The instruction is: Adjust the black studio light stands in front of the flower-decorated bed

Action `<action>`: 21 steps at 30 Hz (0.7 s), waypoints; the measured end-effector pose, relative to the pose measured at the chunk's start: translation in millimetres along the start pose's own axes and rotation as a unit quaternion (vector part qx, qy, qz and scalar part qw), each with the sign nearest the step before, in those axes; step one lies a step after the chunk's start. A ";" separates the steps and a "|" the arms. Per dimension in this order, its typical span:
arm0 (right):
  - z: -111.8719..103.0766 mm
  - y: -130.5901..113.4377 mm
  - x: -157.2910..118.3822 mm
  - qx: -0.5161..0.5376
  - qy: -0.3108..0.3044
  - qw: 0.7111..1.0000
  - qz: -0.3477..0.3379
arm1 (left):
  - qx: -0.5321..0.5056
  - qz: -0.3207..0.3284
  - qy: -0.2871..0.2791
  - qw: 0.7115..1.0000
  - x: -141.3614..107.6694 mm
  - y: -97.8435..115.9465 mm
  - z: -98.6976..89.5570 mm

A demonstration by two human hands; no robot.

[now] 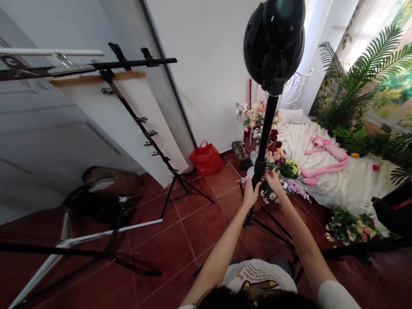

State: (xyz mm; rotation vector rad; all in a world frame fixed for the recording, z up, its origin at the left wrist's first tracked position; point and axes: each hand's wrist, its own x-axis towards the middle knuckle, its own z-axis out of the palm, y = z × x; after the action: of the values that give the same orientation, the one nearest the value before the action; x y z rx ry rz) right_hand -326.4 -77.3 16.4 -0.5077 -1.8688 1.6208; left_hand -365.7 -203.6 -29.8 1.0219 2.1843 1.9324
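A black light stand (267,127) rises upright in front of me, with a round black studio light (274,40) on top. My left hand (251,195) is wrapped around its pole just below a collar. At the collar's right side, the fingers of my right hand (272,180) are bent against a small locking knob (269,167), which they partly hide. The stand's dark legs (272,223) spread over the tiles below my forearms.
At left, a backdrop stand (139,116) with clips holds a white board. A red plastic bag (207,158) sits by the wall. Flowers (276,150) and a pink plush toy (328,154) on white cloth (359,188) lie beyond. Another black light (410,204) juts in from the right.
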 end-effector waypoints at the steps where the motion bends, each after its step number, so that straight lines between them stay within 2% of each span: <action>1: 1.8 -0.4 2.8 -0.007 0.015 1.000 0.008 | 0.004 -0.003 -0.004 1.000 0.3 1.0 -0.4; 4: 7.1 -2.6 8.6 -0.025 0.056 0.998 0.028 | 0.018 -0.008 -0.009 1.000 -1.9 1.9 -1.9; 7: 9.3 -3.8 3.0 -0.001 0.083 0.995 0.061 | 0.034 -0.034 0.012 0.999 -17.3 -6.9 -2.8; 10: 1.3 1.1 -21.5 0.063 0.075 0.986 0.132 | 0.049 -0.114 0.030 0.992 -51.3 -29.0 1.6; 11: -4.8 4.7 -33.8 0.082 0.070 0.981 0.161 | 0.062 -0.159 0.017 0.985 -65.4 -37.6 5.3; 13: -22.4 14.2 -63.0 0.108 0.078 0.967 0.216 | 0.090 -0.227 -0.045 0.969 -93.7 -52.7 16.9; 15: -46.6 24.8 -95.8 0.126 0.109 0.952 0.257 | 0.104 -0.249 -0.126 0.955 -117.8 -60.5 34.8; 18: -91.3 37.2 -146.4 0.161 0.191 0.924 0.290 | 0.090 -0.217 -0.239 0.942 -139.6 -53.0 73.7; 21: -139.4 42.4 -195.3 0.195 0.294 0.888 0.294 | 0.038 -0.150 -0.333 0.930 -148.2 -26.3 124.5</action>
State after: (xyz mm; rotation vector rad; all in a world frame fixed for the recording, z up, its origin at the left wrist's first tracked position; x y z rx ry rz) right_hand -93.4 -90.9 -53.4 -1.2998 -0.9440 1.8637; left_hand -205.6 -169.7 -136.4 1.0690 1.8795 1.1454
